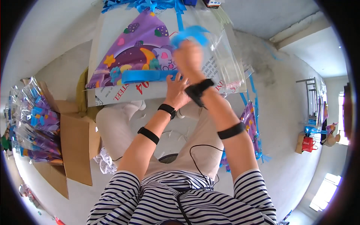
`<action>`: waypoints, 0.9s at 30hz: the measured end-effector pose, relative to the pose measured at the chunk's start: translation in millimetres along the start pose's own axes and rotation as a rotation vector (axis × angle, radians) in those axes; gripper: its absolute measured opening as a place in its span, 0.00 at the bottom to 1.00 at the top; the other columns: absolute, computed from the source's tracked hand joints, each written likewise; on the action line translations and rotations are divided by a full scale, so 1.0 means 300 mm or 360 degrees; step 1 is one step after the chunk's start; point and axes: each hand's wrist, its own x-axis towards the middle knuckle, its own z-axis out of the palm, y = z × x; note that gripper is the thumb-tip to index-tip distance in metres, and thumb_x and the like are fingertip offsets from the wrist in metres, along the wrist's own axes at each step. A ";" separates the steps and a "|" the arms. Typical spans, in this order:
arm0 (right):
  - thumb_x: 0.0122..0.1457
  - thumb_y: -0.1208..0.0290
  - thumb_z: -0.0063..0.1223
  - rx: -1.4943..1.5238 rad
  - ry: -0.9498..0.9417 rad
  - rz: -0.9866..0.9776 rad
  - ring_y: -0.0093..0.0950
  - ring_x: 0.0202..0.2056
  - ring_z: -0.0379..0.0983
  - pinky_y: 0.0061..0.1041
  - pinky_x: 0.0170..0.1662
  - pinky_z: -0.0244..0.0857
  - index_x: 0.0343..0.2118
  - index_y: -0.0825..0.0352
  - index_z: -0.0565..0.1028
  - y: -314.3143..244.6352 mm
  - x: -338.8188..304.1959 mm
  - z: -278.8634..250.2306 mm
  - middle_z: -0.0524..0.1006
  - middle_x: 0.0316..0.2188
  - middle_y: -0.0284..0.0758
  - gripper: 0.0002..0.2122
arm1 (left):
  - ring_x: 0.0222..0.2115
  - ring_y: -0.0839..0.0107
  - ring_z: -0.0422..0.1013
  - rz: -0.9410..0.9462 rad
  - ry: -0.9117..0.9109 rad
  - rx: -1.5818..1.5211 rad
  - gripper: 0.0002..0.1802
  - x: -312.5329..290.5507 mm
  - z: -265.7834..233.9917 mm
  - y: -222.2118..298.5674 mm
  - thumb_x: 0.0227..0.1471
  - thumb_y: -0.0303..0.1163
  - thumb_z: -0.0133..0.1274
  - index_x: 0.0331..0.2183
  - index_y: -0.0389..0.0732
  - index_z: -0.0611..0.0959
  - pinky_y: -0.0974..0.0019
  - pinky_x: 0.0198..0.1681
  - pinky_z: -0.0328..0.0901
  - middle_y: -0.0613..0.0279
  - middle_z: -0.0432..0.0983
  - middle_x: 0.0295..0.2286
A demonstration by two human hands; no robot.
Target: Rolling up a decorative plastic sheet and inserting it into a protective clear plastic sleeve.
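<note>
two hands work at one purple party hat (138, 52) lying on the white board (108, 33): the left hand (175, 92) presses flat beside its blue band, the right hand (189, 56) grips a blue ribbon (191, 33) above the clear bag (225, 56), so bagging seems not yet done, while many packed hats (35, 123) fill the cardboard box (77, 138).

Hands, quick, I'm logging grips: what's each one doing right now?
Left hand: open, fingers spread flat against the purple party hat.
Right hand: closed, gripping a blue ribbon piece.

A navy-and-white striped top (180, 198) with short sleeves is worn, with black bands (148, 135) on both forearms and wrists, and beige trousers (195, 142).
</note>
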 end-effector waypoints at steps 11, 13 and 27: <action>0.50 0.75 0.60 -0.0573 -0.1045 -0.0784 0.40 0.36 0.82 0.35 0.34 0.76 0.32 0.61 0.83 -0.229 -0.202 0.138 0.83 0.34 0.38 0.06 | 0.63 0.47 0.53 -0.0017 -0.0106 0.0048 0.50 -0.020 0.068 -0.031 0.42 0.56 0.66 0.65 0.58 0.67 0.36 0.62 0.48 0.57 0.55 0.65; 0.50 0.72 0.60 -0.0257 -0.0873 -0.0812 0.43 0.35 0.81 0.35 0.35 0.75 0.32 0.61 0.82 -0.190 -0.201 0.069 0.83 0.37 0.41 0.06 | 0.66 0.43 0.49 0.0080 0.0277 0.0085 0.52 -0.067 0.196 -0.091 0.44 0.57 0.65 0.67 0.59 0.62 0.35 0.69 0.38 0.51 0.48 0.69; 0.55 0.80 0.57 0.1028 -0.0339 0.1145 0.24 0.20 0.79 0.19 0.21 0.65 0.32 0.72 0.82 0.459 -0.132 -0.065 0.81 0.22 0.36 0.04 | 0.61 0.54 0.56 -0.0012 0.0137 0.0149 0.47 -0.024 0.009 0.023 0.34 0.56 0.71 0.58 0.61 0.76 0.27 0.56 0.51 0.69 0.62 0.60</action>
